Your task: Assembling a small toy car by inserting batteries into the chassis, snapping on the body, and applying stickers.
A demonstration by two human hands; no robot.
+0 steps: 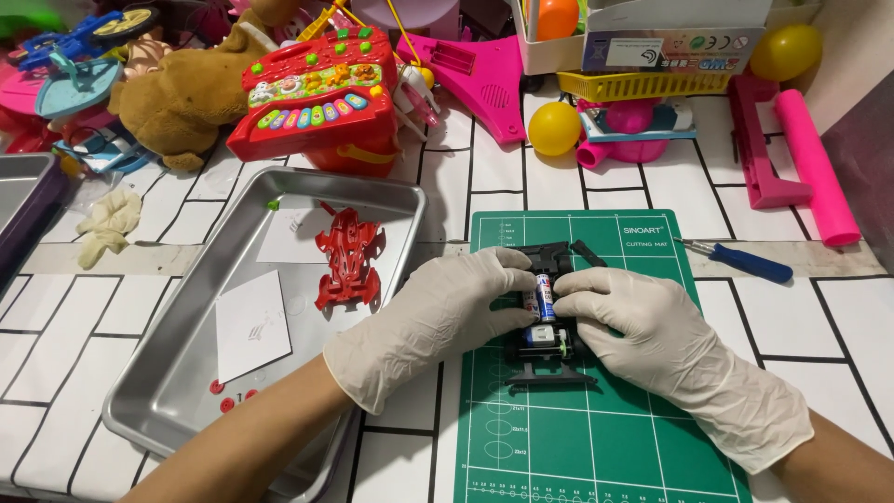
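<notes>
A black toy-car chassis (548, 359) lies on a green cutting mat (596, 438). Both of my hands wear white gloves. My left hand (447, 307) grips the chassis from its left side, thumb near a small cylindrical battery (544, 300) seated in it. From the right, my right hand (643, 326) presses its fingertips on the same battery and chassis edge. Part of the chassis is hidden under my fingers. A red toy-car body shell (348, 257) rests in a metal tray (177, 373) to the left.
The tray also holds two white paper slips (251, 324) and small red parts (223, 399). A blue-handled screwdriver (745, 261) lies right of the mat. Toys crowd the back: a red toy keyboard (312, 93), a brown plush (182, 98), yellow balls (554, 128), pink plastic pieces (815, 168).
</notes>
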